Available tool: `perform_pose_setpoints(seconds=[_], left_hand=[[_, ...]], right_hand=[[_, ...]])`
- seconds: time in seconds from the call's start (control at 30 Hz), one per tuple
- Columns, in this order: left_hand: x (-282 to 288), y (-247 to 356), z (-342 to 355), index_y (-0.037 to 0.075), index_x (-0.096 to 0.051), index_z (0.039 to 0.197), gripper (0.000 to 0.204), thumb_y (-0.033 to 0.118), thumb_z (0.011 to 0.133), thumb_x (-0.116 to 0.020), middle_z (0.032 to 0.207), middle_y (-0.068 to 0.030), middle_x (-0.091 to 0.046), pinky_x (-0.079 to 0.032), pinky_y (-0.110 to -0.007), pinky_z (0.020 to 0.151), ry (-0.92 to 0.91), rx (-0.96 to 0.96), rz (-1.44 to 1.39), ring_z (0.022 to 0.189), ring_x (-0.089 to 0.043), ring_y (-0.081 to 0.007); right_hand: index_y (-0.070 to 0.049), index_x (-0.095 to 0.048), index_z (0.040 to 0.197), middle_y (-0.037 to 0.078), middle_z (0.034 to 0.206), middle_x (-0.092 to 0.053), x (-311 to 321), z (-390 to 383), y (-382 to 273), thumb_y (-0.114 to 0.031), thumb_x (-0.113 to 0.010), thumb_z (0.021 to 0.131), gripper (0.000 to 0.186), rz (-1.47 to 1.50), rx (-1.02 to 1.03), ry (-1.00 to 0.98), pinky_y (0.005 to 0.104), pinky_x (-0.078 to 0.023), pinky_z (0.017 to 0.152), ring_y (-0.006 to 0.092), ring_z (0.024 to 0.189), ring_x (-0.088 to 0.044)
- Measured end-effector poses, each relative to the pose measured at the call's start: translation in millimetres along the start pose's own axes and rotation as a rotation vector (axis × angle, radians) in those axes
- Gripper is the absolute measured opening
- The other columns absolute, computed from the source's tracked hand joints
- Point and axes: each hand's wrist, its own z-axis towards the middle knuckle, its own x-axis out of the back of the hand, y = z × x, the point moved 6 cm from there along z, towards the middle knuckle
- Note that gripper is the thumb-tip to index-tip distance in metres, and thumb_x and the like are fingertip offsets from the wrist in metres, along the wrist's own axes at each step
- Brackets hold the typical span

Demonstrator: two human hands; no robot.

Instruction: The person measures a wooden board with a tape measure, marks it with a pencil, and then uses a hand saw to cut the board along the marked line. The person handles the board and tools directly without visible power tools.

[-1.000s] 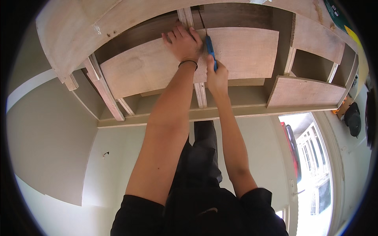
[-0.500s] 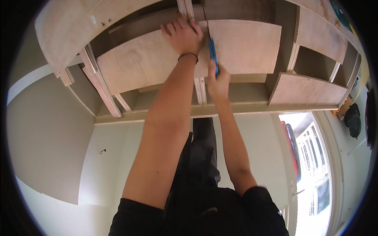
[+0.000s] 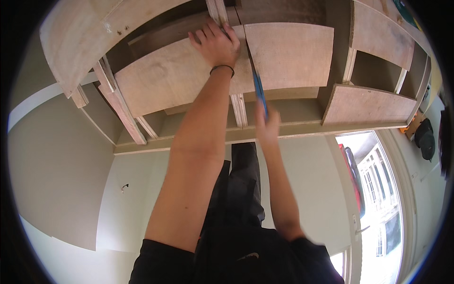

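Observation:
A handsaw with a blue handle [image 3: 259, 90] and a thin dark blade lies across a long plywood board [image 3: 163, 75], its blade in a narrow cut line. My right hand [image 3: 267, 125], blurred by motion, is closed round the handle's near end, past the board's near edge. To the left of the blade my left hand [image 3: 217, 46] presses on the board's far edge with its fingers spread. Its fingertips reach beside an upright wooden strip [image 3: 217, 12]. On the cut's right side the board continues as one wide piece.
The board rests across an open wooden frame with a near rail [image 3: 189, 145] and a crosspiece [image 3: 239, 110]. Other plywood pieces [image 3: 369, 106] lie at right, and a curved panel [image 3: 85, 38] at far left. A bright doorway [image 3: 378, 189] stands at lower right.
My right hand has pulled the saw back toward me, so its handle now reaches past the board's near edge. My left hand stays on the board.

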Motion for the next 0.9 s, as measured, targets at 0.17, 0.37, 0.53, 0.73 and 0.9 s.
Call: perform_pose_setpoints(seconds=[0.17,0.37,0.53,0.73,0.9], left_hand=[[0.8,1.7,-3.1,-0.004,-0.059,0.122,0.049,0.031,0.088,-0.052,0.093,-0.0158,-0.065,-0.028,-0.057,0.109,0.004,-0.027,0.01,0.096,-0.055,-0.0344],[0.5,2.0,-0.3,-0.005,-0.058,0.121,0.049,0.031,0.088,-0.051,0.094,-0.0163,-0.065,-0.028,-0.056,0.109,-0.013,0.001,-0.037,0.097,-0.055,-0.035],[-1.7,2.5,-1.3,-0.005,-0.057,0.122,0.05,0.03,0.088,-0.051,0.094,-0.017,-0.065,-0.027,-0.057,0.11,0.001,-0.001,-0.047,0.099,-0.055,-0.0352],[-2.7,1.5,0.6,-0.004,-0.056,0.122,0.047,0.03,0.09,-0.049,0.102,-0.0186,-0.065,-0.026,-0.056,0.109,-0.108,0.025,-0.033,0.103,-0.055,-0.0366],[4.7,2.1,1.8,-0.005,-0.055,0.122,0.048,0.03,0.089,-0.049,0.102,-0.0189,-0.065,-0.026,-0.057,0.109,-0.075,0.037,-0.085,0.103,-0.055,-0.0373]], right_hand=[[0.003,-0.055,0.075,0.004,0.055,-0.044,-25.8,42.9,43.5,-0.04,-0.054,0.101,0.05,0.018,0.048,0.009,0.0342,-0.035,0.049,0.0115,0.054,-0.04],[0.004,-0.061,0.092,0.013,0.056,-0.049,59.4,-177.0,54.2,-0.034,-0.058,0.096,0.038,-0.071,-0.16,-0.061,0.039,-0.043,0.05,0.0227,0.047,-0.054],[0.005,-0.066,0.084,0.02,0.068,-0.059,13.2,-20.8,-10.0,-0.037,-0.057,0.097,0.045,-0.193,-0.122,0.094,0.039,-0.048,0.062,0.0246,0.066,-0.061],[0.007,-0.062,0.078,0.028,0.065,-0.056,-16.5,36.0,16.7,-0.044,-0.052,0.099,0.056,-0.086,0.002,0.024,0.0464,-0.045,0.062,0.0414,0.062,-0.059],[0.003,-0.056,0.081,0.015,0.059,-0.054,63.0,-153.8,9.5,-0.029,-0.057,0.096,0.036,-0.21,-0.406,-0.181,0.0377,-0.043,0.052,0.0262,0.051,-0.054]])
